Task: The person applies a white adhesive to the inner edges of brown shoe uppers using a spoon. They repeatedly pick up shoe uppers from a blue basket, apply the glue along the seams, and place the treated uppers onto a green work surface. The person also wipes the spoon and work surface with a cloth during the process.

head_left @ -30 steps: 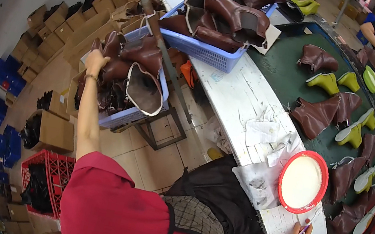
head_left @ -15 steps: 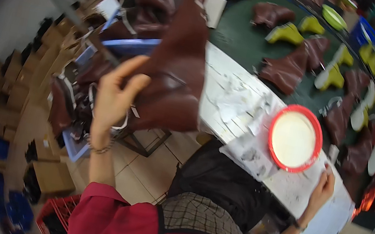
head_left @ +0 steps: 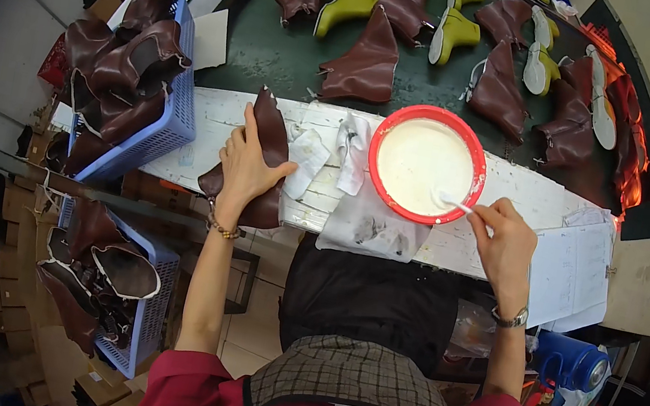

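Note:
My left hand point(head_left: 246, 165) grips a brown leather boot upper point(head_left: 272, 128) at the left of the white board, thumb to its right side and fingers along its left. The upper's lower end hangs over the board's near edge. In my right hand point(head_left: 506, 251), a thin brush point(head_left: 455, 203) with a pale handle is pinched between thumb and fingers. Its tip dips into creamy white liquid point(head_left: 419, 163) near the near-right rim of a red round tub point(head_left: 373, 159). The bristles are hidden in the liquid.
Stained white cloths point(head_left: 377, 228) lie beside the tub. Brown uppers point(head_left: 363, 62) and yellow-green boot forms point(head_left: 456, 35) stand on the dark green surface behind. Blue baskets point(head_left: 179, 125) of uppers are at left. Papers point(head_left: 572, 268) lie at right, above a blue jug point(head_left: 567, 359).
My left hand has brought the boot upper down onto the board beside the tub. My right hand has gone to the tub's rim with the brush. The view has turned and levelled.

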`<state>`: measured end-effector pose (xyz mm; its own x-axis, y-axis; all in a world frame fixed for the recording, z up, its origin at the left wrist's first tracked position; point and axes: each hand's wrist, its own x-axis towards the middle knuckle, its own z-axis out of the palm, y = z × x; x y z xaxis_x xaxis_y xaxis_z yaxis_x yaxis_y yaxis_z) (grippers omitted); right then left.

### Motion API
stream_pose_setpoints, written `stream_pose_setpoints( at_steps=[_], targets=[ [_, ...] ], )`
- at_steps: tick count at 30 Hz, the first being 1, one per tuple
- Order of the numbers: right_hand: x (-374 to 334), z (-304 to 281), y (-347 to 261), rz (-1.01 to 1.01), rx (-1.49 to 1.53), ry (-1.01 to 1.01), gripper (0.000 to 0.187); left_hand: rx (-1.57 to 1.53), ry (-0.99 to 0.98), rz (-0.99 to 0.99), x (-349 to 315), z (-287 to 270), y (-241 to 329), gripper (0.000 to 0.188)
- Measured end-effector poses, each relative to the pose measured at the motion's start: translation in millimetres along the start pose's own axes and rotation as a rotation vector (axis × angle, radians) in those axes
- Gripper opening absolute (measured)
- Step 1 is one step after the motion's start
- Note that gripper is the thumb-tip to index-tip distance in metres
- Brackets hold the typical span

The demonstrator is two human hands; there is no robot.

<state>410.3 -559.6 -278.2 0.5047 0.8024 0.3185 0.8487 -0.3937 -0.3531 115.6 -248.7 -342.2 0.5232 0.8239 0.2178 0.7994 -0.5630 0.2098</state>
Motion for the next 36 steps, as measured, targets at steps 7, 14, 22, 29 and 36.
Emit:
stream_pose_setpoints(
  at_steps=[7, 14, 22, 29, 36],
  targets=[
    [-4.5, -1.8, 11.7, 0.124, 0.224, 0.003, 0.015, -0.320, 0.294, 0.062, 14.8, -26.4, -31.8, 0.087],
    [0.4, 14.8, 30.9, 0.117, 0.389, 0.086, 0.013, -0.981, -0.341, -0.156, -2.1, -121.7, 36.4, 0.033],
    [58.3, -7.9, -37.5, -0.358, 0.534, 0.021, 0.021, -1.093, -0.995, -0.033, -12.3, -120.3, 93.5, 0.032],
    [58.3, 3.9, -43.1, -0.344, 0.520, 0.132, 0.021, -1.362, -0.663, -0.090, -14.4, -127.7, 89.5, 0.027],
    [47.3, 20.3, -59.5, -0.298, 0.539, 0.221, 0.016, -1.295, -0.172, -0.008, -13.6, -124.3, 105.6, 0.024]
  ],
)
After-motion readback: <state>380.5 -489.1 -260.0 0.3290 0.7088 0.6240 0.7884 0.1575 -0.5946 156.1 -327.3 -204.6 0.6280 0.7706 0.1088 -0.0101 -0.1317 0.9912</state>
